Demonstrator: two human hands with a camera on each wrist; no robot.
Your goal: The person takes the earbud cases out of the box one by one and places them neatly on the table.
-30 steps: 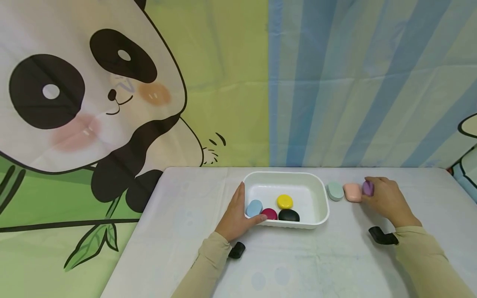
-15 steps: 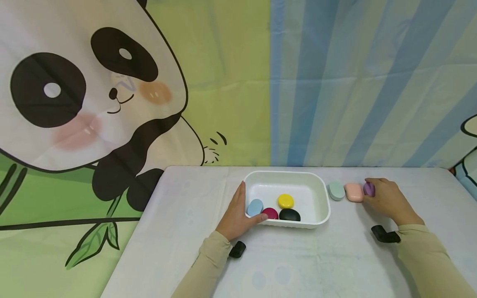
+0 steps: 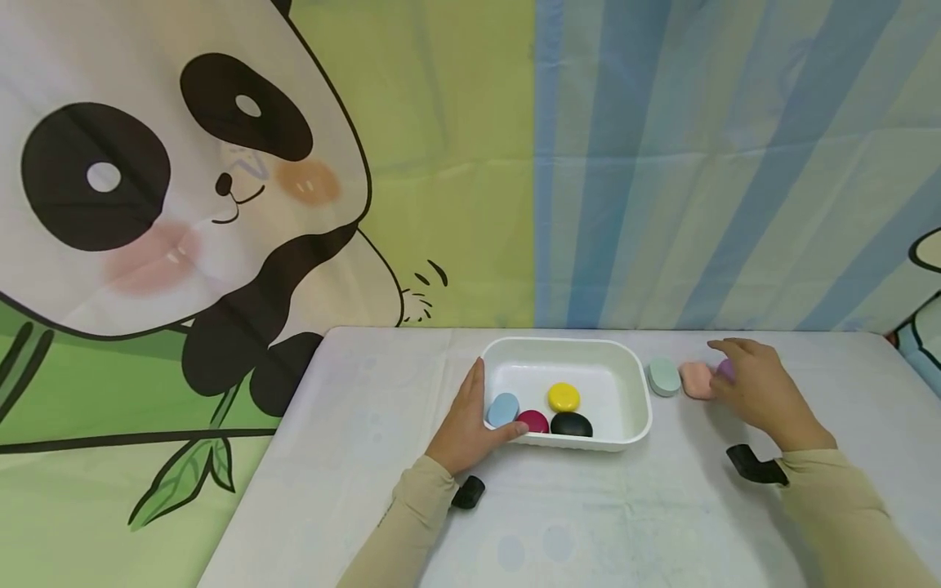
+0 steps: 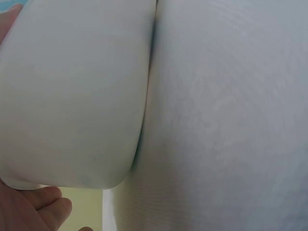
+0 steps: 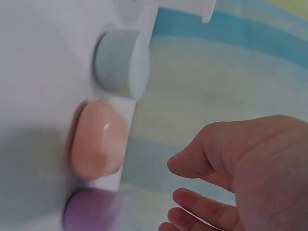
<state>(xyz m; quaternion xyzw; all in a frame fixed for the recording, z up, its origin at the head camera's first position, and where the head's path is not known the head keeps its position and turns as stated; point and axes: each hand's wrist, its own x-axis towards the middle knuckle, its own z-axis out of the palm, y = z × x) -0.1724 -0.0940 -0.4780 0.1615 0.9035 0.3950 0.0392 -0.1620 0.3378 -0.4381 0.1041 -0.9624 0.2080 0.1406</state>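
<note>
My left hand (image 3: 465, 426) holds a white plastic tray (image 3: 634, 425) by its left front corner, thumb over the front rim and fingers along the left side. Inside lie smooth rounded pieces: light blue (image 3: 503, 410), dark red (image 3: 532, 421), yellow (image 3: 564, 397) and black (image 3: 572, 424). The right hand (image 3: 760, 394) hovers over a purple rounded piece (image 5: 94, 210), thumb and fingers apart with nothing between them; it partly hides that piece in the head view. Beside the purple piece sits a pink rounded block (image 3: 697, 380), then a mint-green oval block (image 3: 664, 377).
A white cloth covers the table (image 3: 573, 523). Behind it hangs a curtain (image 3: 456, 163) with a panda print and blue stripes. The three blocks stand in a row right of the tray, near the table's back edge.
The right hand's fingers have let go of the purple piece and spread, lifting slightly above it. The purple piece stays at the end of the row. The left hand and tray have not moved.
</note>
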